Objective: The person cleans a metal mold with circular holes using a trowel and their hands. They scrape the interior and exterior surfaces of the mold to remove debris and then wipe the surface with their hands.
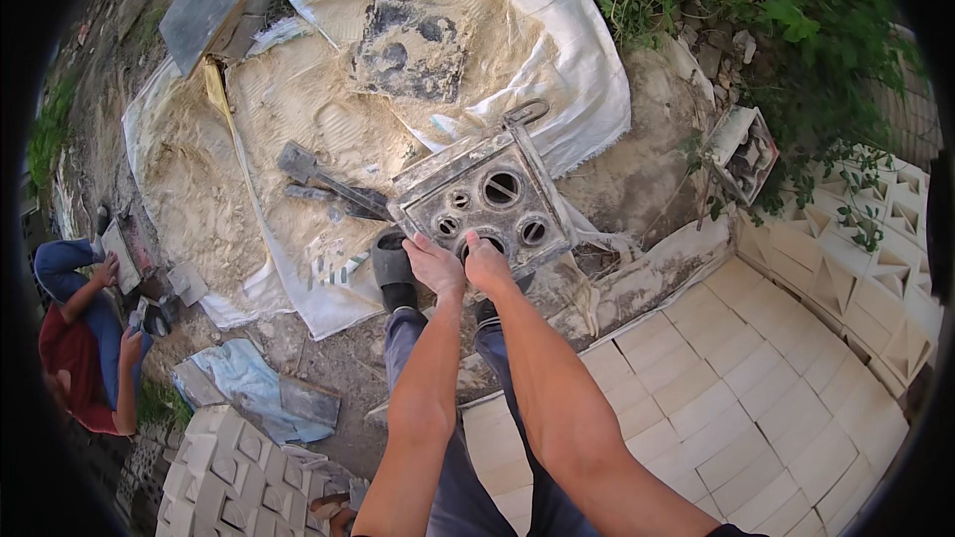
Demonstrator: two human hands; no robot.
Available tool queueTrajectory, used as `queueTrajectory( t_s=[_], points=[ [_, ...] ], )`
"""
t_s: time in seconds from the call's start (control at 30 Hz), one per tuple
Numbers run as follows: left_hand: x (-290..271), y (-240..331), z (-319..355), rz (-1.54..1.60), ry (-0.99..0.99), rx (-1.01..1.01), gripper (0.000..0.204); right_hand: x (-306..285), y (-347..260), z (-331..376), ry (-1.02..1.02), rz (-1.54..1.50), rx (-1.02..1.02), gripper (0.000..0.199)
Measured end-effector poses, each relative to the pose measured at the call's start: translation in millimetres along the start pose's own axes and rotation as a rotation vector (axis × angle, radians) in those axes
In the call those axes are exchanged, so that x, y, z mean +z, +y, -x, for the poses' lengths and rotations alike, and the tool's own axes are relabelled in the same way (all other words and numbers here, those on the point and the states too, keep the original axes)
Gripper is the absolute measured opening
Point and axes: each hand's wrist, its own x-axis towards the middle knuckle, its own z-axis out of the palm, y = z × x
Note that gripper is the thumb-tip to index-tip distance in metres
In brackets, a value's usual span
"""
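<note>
A square, dust-coated mould (pixel 491 218) with several round holes, some with bars across, sits tilted in front of my feet. A metal loop handle (pixel 527 112) sticks out at its far side. My left hand (pixel 435 265) has its fingers curled at the mould's near edge, beside the nearest hole. Close against it, my right hand (pixel 486 263) grips the same edge, fingertips at that hole. The undersides of both hands are hidden. Left of the mould lie dusty flat-bladed tools (pixel 326 179) on sand (pixel 288 124).
White sacking (pixel 597 89) lies under the sand, with a dark square slab (pixel 410 50) farther off. Cream blocks (pixel 686 368) stand in rows at right; patterned blocks (pixel 224 467) are stacked lower left. A person in red (pixel 80 358) sits at far left. Green plants (pixel 776 10) grow upper right.
</note>
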Motion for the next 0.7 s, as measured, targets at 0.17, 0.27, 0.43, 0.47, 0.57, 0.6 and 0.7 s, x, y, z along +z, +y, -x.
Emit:
queueTrajectory(
  t_s=[0.17,0.27,0.43,0.47,0.57,0.6,0.7],
  points=[
    [1,-2,0,0.063,-0.011,0.030,0.052,2,7,-1,0.028,0.039,-0.092,0.063],
    [0,-2,-1,0.084,-0.020,0.041,0.053,-3,1,3,0.005,0.016,-0.049,0.062],
    [-6,-12,-11,0.075,-0.001,0.033,0.057,1,-13,14,-0.018,0.040,-0.100,0.062],
    [-4,-7,-5,0.079,-0.022,0.022,0.058,2,-3,6,-0.021,0.060,-0.070,0.056],
    [4,11,10,0.078,-0.072,-0.008,0.058,-2,19,-9,-0.027,0.126,-0.025,0.046],
    [-3,2,4,0.048,-0.071,-0.022,0.058,0,10,5,-0.051,0.149,-0.038,0.046],
    [-5,-13,-8,0.034,-0.033,0.016,0.062,-5,-15,37,-0.031,0.161,-0.042,0.046]
  ],
)
